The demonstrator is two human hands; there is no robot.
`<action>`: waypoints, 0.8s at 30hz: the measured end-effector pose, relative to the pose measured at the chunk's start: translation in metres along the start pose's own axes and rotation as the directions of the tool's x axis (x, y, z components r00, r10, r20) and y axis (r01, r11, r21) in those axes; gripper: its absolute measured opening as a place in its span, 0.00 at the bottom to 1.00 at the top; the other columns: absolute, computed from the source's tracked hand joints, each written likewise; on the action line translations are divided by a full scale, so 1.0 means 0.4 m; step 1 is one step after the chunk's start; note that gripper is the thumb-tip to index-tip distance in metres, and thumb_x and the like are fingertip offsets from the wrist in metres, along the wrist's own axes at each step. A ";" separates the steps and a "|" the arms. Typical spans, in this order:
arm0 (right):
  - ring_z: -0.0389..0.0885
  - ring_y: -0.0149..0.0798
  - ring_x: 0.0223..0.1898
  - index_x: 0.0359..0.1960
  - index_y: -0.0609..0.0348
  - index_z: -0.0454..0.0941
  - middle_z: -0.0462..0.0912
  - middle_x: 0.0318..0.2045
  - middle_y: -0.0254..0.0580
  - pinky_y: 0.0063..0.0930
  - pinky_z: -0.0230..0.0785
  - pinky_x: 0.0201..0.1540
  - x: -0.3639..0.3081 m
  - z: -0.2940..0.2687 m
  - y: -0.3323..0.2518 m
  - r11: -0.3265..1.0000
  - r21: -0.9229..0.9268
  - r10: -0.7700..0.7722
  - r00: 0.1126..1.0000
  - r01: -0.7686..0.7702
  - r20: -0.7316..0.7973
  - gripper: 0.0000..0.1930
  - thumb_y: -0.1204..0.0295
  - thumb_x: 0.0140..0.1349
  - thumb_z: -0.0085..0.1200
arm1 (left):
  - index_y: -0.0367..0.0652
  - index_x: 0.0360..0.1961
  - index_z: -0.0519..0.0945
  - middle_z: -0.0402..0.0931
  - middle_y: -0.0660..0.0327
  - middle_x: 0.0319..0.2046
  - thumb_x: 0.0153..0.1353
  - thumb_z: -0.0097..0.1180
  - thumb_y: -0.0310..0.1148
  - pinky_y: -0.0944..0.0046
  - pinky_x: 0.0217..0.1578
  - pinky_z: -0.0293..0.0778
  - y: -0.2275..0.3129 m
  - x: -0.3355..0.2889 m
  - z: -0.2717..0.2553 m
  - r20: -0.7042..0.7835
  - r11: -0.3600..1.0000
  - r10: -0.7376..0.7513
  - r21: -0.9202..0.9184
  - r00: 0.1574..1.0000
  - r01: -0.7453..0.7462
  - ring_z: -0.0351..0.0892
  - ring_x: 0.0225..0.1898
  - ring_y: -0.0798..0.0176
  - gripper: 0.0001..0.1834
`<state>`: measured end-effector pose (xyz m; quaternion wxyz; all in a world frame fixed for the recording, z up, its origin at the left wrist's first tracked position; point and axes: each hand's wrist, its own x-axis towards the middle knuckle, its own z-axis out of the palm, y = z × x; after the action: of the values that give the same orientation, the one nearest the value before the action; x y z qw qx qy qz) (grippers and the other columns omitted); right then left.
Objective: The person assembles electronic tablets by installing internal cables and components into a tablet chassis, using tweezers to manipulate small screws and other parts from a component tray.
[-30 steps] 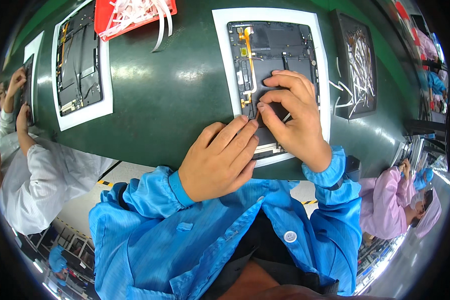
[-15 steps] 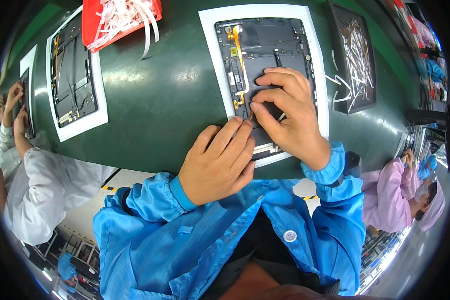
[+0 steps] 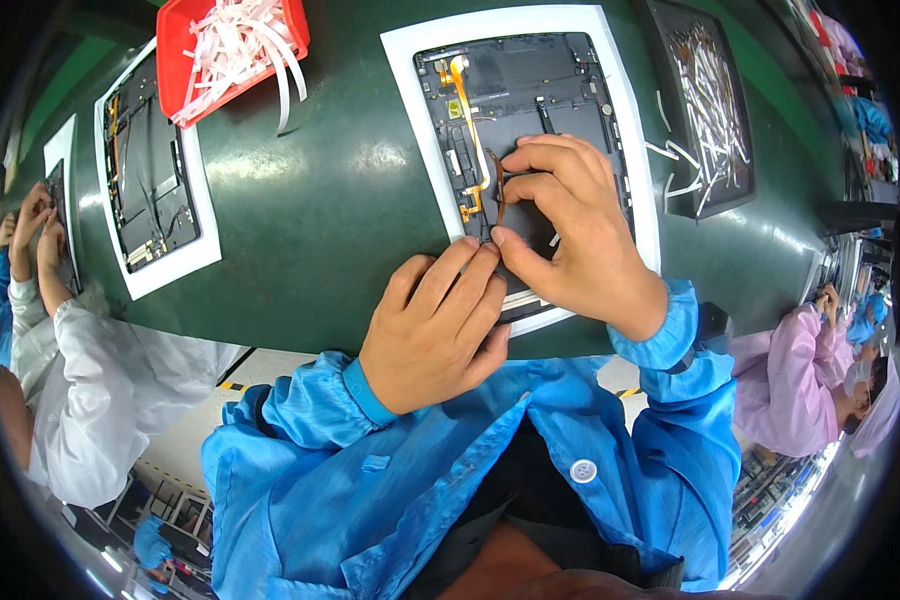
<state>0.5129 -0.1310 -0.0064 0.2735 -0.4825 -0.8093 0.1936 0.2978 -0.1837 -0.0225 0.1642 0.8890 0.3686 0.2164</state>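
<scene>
An opened flat black device housing [image 3: 515, 100], probably a tablet, lies on a white sheet [image 3: 402, 70] before me. An orange-and-white flex cable [image 3: 469, 115] runs down its left part. My right hand [image 3: 585, 230] bends over the housing, its thumb and fingers pinching a thin curved brown strip [image 3: 500, 205] that looks like a flat cable. Stretched fingers of my left hand [image 3: 425, 330] rest with their tips on the lower left of the housing, close to my right thumb. The strip's lower end is hidden at the fingertips.
Left of centre, a red bin [image 3: 167, 75] holds pale paper strips. A black tray [image 3: 653, 40] of white and brown strips stands on the right, several poking over its edge. Another housing [image 3: 160, 130] lies on the left; beyond it are a co-worker's hands [image 3: 42, 235].
My right fingers have spread a little, and more of the brown strip shows between them and the orange cable. My left hand has hardly moved. The whole view has shifted slightly.
</scene>
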 end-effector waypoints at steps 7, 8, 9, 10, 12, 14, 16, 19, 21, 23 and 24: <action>0.75 0.54 0.61 0.43 0.60 0.80 0.78 0.52 0.46 0.54 0.64 0.67 -0.004 0.007 0.010 1.000 0.010 -0.016 1.000 0.016 -0.013 0.17 0.75 0.52 0.70 | 0.39 0.49 0.83 0.78 0.53 0.60 0.51 0.69 0.40 0.47 0.57 0.69 0.002 0.004 0.000 -0.004 1.000 -0.002 -0.003 1.000 0.002 0.75 0.64 0.50 0.25; 0.75 0.54 0.61 0.43 0.61 0.80 0.79 0.52 0.47 0.52 0.65 0.66 -0.008 0.020 0.022 1.000 0.001 0.004 0.998 -0.004 -0.059 0.16 0.75 0.52 0.69 | 0.40 0.49 0.83 0.78 0.53 0.60 0.51 0.69 0.40 0.47 0.57 0.69 0.003 0.004 -0.001 -0.004 1.000 -0.006 -0.004 1.000 0.006 0.75 0.64 0.50 0.25; 0.75 0.54 0.60 0.42 0.62 0.80 0.79 0.52 0.47 0.50 0.67 0.64 -0.010 0.027 0.029 1.000 -0.008 0.022 0.994 -0.023 -0.105 0.15 0.76 0.53 0.68 | 0.40 0.49 0.83 0.78 0.53 0.60 0.51 0.69 0.40 0.47 0.57 0.69 0.003 0.004 0.000 -0.003 1.000 -0.004 -0.002 1.000 0.004 0.75 0.64 0.50 0.25; 0.75 0.54 0.60 0.42 0.62 0.80 0.79 0.52 0.47 0.50 0.67 0.64 -0.009 0.024 0.029 1.000 -0.008 0.021 0.994 -0.022 -0.107 0.15 0.76 0.53 0.68 | 0.40 0.49 0.83 0.78 0.53 0.60 0.51 0.69 0.39 0.47 0.57 0.69 0.004 0.003 0.000 -0.004 1.000 -0.008 -0.012 1.000 0.008 0.75 0.64 0.49 0.24; 0.75 0.54 0.60 0.41 0.63 0.82 0.80 0.51 0.47 0.47 0.69 0.61 -0.003 0.013 0.026 1.000 -0.010 0.029 0.996 -0.030 -0.085 0.12 0.77 0.55 0.66 | 0.40 0.48 0.83 0.78 0.52 0.60 0.50 0.69 0.39 0.47 0.57 0.69 0.004 0.004 -0.001 -0.009 1.000 -0.013 -0.023 1.000 0.013 0.75 0.64 0.49 0.24; 0.75 0.54 0.61 0.41 0.63 0.82 0.80 0.52 0.47 0.46 0.69 0.63 0.003 -0.002 0.011 0.998 0.006 0.062 0.997 -0.062 -0.053 0.10 0.79 0.57 0.65 | 0.40 0.48 0.83 0.78 0.53 0.60 0.50 0.69 0.38 0.46 0.56 0.69 0.004 0.006 -0.003 -0.003 0.999 -0.016 -0.045 1.000 0.016 0.75 0.64 0.49 0.24; 0.75 0.54 0.62 0.41 0.64 0.83 0.80 0.54 0.48 0.45 0.69 0.64 0.010 -0.012 -0.004 0.996 0.021 0.093 0.996 -0.092 -0.017 0.09 0.81 0.59 0.63 | 0.40 0.48 0.83 0.78 0.53 0.61 0.50 0.69 0.38 0.46 0.57 0.69 0.005 0.009 -0.008 -0.001 0.999 -0.014 -0.037 1.000 0.014 0.75 0.64 0.49 0.24; 0.75 0.54 0.62 0.40 0.64 0.84 0.80 0.54 0.46 0.44 0.68 0.63 0.022 -0.007 -0.012 0.995 0.008 0.099 0.995 -0.099 -0.001 0.08 0.80 0.59 0.65 | 0.40 0.48 0.83 0.78 0.53 0.61 0.51 0.69 0.38 0.46 0.57 0.69 0.001 0.008 -0.006 0.001 0.999 -0.015 -0.036 1.000 0.015 0.74 0.64 0.49 0.24; 0.76 0.51 0.59 0.38 0.61 0.85 0.82 0.50 0.43 0.45 0.67 0.60 0.022 0.006 -0.004 0.996 0.003 0.092 0.993 -0.092 -0.073 0.06 0.76 0.59 0.66 | 0.40 0.48 0.83 0.78 0.53 0.61 0.51 0.69 0.38 0.46 0.58 0.69 0.001 0.006 -0.005 -0.002 0.999 -0.019 -0.046 1.000 0.019 0.74 0.64 0.49 0.24; 0.77 0.51 0.58 0.38 0.60 0.84 0.82 0.50 0.43 0.46 0.66 0.61 0.021 0.012 0.005 0.996 0.005 0.084 0.994 -0.084 -0.071 0.07 0.75 0.59 0.67 | 0.40 0.48 0.83 0.77 0.52 0.62 0.51 0.69 0.38 0.46 0.59 0.69 0.005 0.008 -0.009 0.002 0.999 -0.019 -0.044 1.000 0.019 0.74 0.64 0.49 0.23; 0.78 0.51 0.58 0.38 0.60 0.84 0.82 0.49 0.42 0.47 0.66 0.62 0.019 0.013 0.008 0.997 0.009 0.081 0.994 -0.080 -0.077 0.07 0.75 0.59 0.68 | 0.40 0.48 0.83 0.78 0.52 0.62 0.51 0.69 0.38 0.46 0.60 0.69 0.007 0.007 -0.010 0.004 0.999 -0.025 -0.045 1.000 0.025 0.74 0.64 0.49 0.24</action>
<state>0.5089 -0.1229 -0.0102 0.2979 -0.5211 -0.7774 0.1878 0.2992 -0.1832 -0.0171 0.1875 0.8807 0.3745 0.2212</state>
